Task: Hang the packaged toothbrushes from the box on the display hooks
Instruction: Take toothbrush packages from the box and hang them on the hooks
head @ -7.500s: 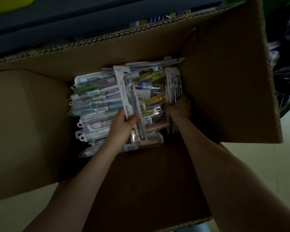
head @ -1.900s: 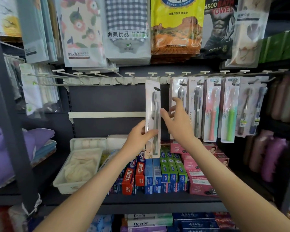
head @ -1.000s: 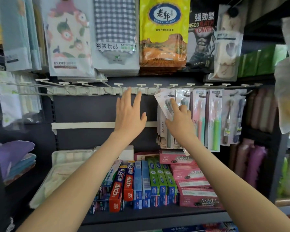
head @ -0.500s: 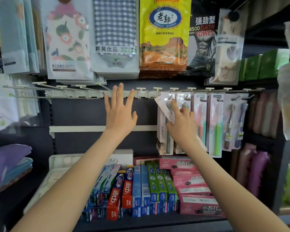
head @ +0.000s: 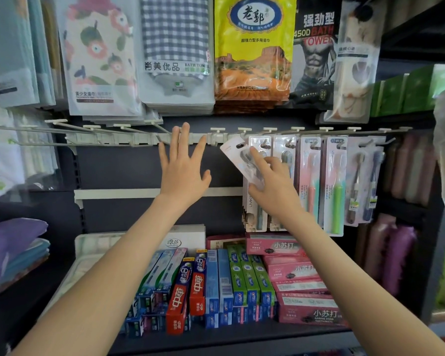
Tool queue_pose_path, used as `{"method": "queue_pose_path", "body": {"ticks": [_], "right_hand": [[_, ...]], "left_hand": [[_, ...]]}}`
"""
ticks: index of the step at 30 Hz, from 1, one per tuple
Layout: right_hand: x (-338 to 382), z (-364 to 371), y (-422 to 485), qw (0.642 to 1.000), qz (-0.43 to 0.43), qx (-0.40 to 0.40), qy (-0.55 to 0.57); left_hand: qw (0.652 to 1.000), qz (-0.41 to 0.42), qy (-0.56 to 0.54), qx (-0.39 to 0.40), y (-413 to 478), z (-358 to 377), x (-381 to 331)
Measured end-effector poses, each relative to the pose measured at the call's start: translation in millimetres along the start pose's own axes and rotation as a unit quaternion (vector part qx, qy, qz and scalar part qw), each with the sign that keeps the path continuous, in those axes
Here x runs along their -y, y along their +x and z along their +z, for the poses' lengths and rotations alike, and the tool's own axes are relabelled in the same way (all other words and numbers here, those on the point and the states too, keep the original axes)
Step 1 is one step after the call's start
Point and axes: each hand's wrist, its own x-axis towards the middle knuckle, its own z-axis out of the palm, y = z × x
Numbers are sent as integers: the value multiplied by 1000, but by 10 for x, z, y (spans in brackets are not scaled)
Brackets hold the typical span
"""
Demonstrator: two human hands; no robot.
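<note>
Partway through, it seemed: several hung packs (head: pixel 332 181) filled the display hooks (head: pixel 297 129) right of centre, with hooks just left of them bare. The right hand (head: pixel 272 183) kept its grip pinched on a tilted toothbrush pack (head: pixel 238 160) just below a hook, apparently not yet seated; the left hand (head: pixel 183 170) was spread, holding nothing

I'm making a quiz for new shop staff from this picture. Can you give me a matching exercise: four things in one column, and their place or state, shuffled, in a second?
Things
1. left hand
2. right hand
3. green toothbrush pack
4. red toothpaste boxes

Place or state
a. hangs straight on a hook
b. stand on the shelf
c. fingers spread, holds nothing
d. holds a tilted toothbrush pack

Pairs: 1-c, 2-d, 3-a, 4-b.
</note>
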Motion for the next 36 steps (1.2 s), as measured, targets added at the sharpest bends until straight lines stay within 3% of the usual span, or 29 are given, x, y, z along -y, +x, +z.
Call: {"method": "queue_pose_path", "body": {"ticks": [12, 23, 29, 36], "right_hand": [[402, 189, 89, 995, 68, -38, -64], [404, 352, 190, 992, 125, -6, -22], [509, 587, 379, 983, 175, 8, -59], [576, 910, 289, 982, 183, -8, -38]], "left_hand": [[999, 30, -17, 1, -12, -38, 131], [996, 76, -24, -29, -5, 38, 269], [995, 90, -10, -48, -16, 96, 262], [997, 63, -40, -18, -452, 210, 223]]}}
